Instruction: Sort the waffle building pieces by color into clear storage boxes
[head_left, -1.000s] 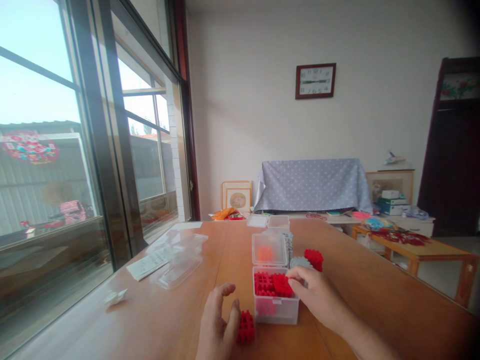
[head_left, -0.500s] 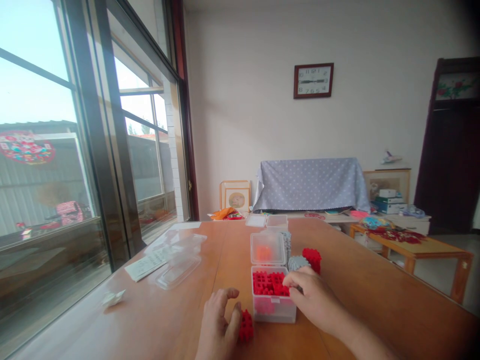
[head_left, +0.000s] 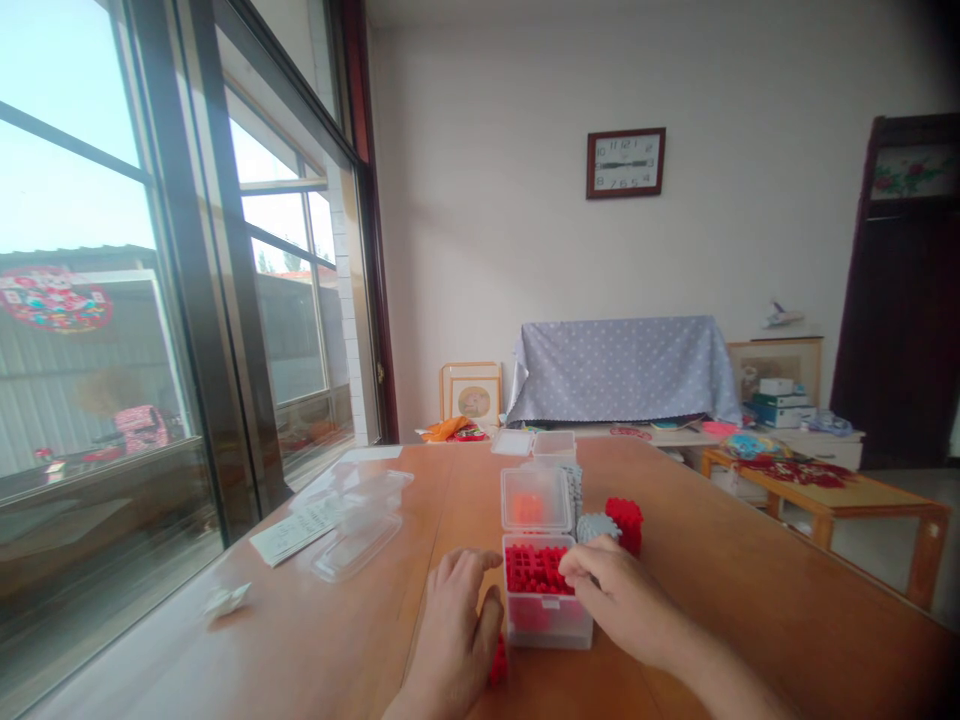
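A clear plastic box [head_left: 550,622] stands on the table, filled near its rim with red interlocking blocks [head_left: 532,568]. Its lid [head_left: 535,498] is raised at the back, with orange-red showing through it. My left hand [head_left: 457,620] is at the box's left side, thumb and index finger apart, the index tip by the rim. A loose red block [head_left: 499,662] lies partly hidden behind its thumb. At the right rim, my right hand [head_left: 607,590] has its fingers curled together over the red blocks; what they pinch, if anything, is hidden.
Behind my right hand stand grey blocks [head_left: 598,528] and a red block stack [head_left: 625,525]. More grey pieces [head_left: 574,488] stand beside the lid. Clear plastic lids [head_left: 356,545], a printed sheet [head_left: 296,530] and crumpled paper [head_left: 225,600] lie to the left. Another clear container [head_left: 553,446] is farther back.
My left hand has moved right and up to the box's left side, covering more of the loose block. My right hand has shifted slightly left, and the blocks inside look more level.
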